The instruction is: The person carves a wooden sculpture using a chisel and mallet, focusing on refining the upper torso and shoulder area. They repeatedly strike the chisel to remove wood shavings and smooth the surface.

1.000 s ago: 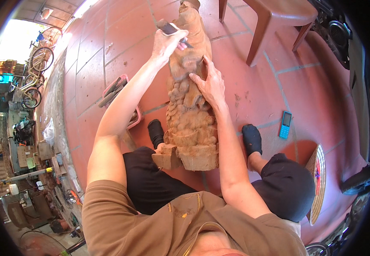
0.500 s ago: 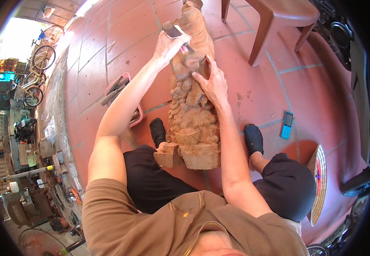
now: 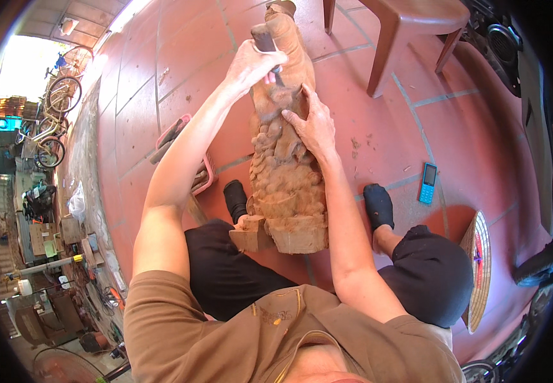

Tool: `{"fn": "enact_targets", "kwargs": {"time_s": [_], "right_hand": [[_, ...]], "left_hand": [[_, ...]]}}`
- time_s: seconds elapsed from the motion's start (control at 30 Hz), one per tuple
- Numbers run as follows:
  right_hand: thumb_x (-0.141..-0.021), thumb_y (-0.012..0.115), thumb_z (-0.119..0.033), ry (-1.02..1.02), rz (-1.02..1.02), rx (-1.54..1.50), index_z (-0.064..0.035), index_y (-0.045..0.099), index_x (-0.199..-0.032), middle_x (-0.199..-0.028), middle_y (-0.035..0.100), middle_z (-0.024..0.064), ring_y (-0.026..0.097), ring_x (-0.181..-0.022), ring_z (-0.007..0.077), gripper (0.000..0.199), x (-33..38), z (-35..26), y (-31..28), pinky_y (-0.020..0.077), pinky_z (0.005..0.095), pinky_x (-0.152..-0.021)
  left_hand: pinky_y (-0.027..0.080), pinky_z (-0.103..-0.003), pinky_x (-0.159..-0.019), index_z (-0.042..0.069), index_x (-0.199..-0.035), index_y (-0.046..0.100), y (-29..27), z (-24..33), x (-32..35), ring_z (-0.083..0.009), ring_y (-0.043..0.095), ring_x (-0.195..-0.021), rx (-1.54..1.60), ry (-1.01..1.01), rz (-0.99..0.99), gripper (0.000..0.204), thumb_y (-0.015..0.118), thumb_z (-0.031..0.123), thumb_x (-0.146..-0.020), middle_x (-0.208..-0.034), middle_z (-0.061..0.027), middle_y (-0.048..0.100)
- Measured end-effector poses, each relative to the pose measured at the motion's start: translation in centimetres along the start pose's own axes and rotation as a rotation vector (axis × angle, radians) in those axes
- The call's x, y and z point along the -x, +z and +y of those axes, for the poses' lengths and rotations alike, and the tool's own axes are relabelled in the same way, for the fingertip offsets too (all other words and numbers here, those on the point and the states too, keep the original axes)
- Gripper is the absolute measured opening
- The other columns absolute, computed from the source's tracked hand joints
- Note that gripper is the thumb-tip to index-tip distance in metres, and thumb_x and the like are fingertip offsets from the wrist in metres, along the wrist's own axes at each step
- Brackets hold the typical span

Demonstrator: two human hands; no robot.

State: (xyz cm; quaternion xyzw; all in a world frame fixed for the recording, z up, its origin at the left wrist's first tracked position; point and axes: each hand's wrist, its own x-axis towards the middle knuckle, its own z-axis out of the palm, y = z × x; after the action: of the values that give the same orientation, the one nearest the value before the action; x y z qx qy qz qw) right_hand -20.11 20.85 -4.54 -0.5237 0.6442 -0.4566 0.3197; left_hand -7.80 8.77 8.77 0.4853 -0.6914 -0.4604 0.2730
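A long brown wooden carving [image 3: 289,159] with knobbly relief lies on the floor between my feet, its blocky base toward me. My left hand [image 3: 255,66] is closed round a short hand tool [image 3: 263,38] with a thick dark handle. The tool's dark lower end meets the carving's upper part; its exact kind is partly hidden by my fingers. On the carving's right side rests my right hand [image 3: 315,125], thumb and fingers spread against the wood, just below the tool.
A pink basket [image 3: 209,175] with several dark tools stands left of the carving. A wood block [image 3: 251,237] sits beside the base. To the right are a blue phone [image 3: 427,184], a conical hat [image 3: 477,271] and a brown plastic chair [image 3: 410,19]. Bicycles [image 3: 63,96] stand far left.
The tool in my left hand has tilted more upright and its tip has shifted slightly down the carving. My right hand stays in place on the wood. The view has moved slightly.
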Motion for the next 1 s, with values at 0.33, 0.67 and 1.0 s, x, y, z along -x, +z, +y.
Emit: {"fn": "enact_targets", "kwargs": {"time_s": [0.33, 0.67, 1.0], "right_hand": [[-0.082, 0.079, -0.039, 0.026, -0.016, -0.025, -0.0170, 0.042, -0.151, -0.144, 0.054, 0.0172, 0.047, -0.135, 0.0361, 0.082, 0.2, -0.6, -0.1, 0.0377, 0.0578, -0.107], [-0.082, 0.079, -0.039, 0.010, -0.005, -0.036, -0.0168, 0.042, -0.151, -0.144, 0.053, 0.0187, 0.047, -0.135, 0.0368, 0.082, 0.1, -0.4, 0.2, 0.0374, 0.0583, -0.107], [-0.083, 0.079, -0.037, 0.016, -0.002, -0.025, -0.0157, 0.043, -0.151, -0.143, 0.055, 0.0185, 0.047, -0.135, 0.0368, 0.080, 0.4, -0.8, 0.3, 0.0383, 0.0568, -0.107]], "left_hand": [[0.050, -0.025, -0.051, 0.004, -0.077, 0.065, 2.0, -1.9, 0.4, -0.0102, 0.063, -0.055, -0.163, 0.101, 0.161, 0.028, 0.075, 0.026, -0.091, -0.068, -0.0045, 0.067], [0.049, -0.025, -0.049, 0.005, -0.078, 0.064, 2.1, -3.3, -0.4, -0.0098, 0.063, -0.055, 0.068, 0.223, 0.241, 0.024, 0.076, 0.021, -0.091, -0.068, -0.0034, 0.066], [0.048, -0.025, -0.052, 0.006, -0.076, 0.063, 2.1, -2.3, -0.9, -0.0087, 0.060, -0.056, -0.086, 0.177, 0.176, 0.030, 0.079, 0.027, -0.089, -0.065, -0.0001, 0.064]]}}
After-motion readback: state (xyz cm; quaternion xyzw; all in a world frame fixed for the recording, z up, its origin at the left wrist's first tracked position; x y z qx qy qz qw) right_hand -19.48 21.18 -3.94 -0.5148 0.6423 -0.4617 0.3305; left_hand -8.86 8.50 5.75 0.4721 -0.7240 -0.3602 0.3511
